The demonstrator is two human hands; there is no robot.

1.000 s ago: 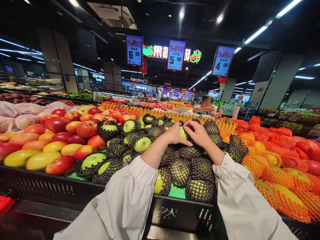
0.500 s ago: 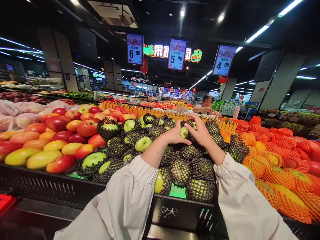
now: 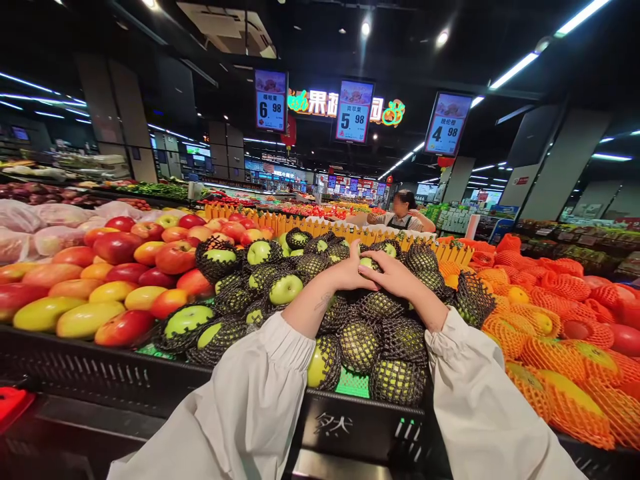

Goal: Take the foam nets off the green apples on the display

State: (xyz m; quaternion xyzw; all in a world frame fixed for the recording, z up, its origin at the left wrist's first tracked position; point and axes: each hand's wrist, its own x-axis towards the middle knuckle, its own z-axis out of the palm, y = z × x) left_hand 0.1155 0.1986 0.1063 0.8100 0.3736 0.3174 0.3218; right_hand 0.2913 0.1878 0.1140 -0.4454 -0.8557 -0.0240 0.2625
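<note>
A green apple (image 3: pixel 369 263) in the middle of the pile shows only in part between my two hands. My left hand (image 3: pixel 349 272) curves around its left side, thumb stretched across the near side and a finger pointing up. From the right, my right hand (image 3: pixel 393 274) lays its fingers over the apple, its thumb close to my left thumb. How firmly each hand presses is hidden. Around them lie green apples in black foam nets, such as a netted apple (image 3: pixel 359 345) in front and a barer apple (image 3: pixel 286 289) to the left.
Mangoes (image 3: pixel 90 320) and red apples (image 3: pixel 175 257) lie left; fruit in orange nets (image 3: pixel 575 393) lies right. A black crate edge (image 3: pixel 370 417) runs along the front, a yellow picket divider (image 3: pixel 320 225) behind. Another person (image 3: pixel 403 217) stands beyond. Price screens (image 3: pixel 354 112) hang overhead.
My right hand has moved left and slightly down, closing in over the apple by my left hand. The person behind the divider has raised their head and upper body.
</note>
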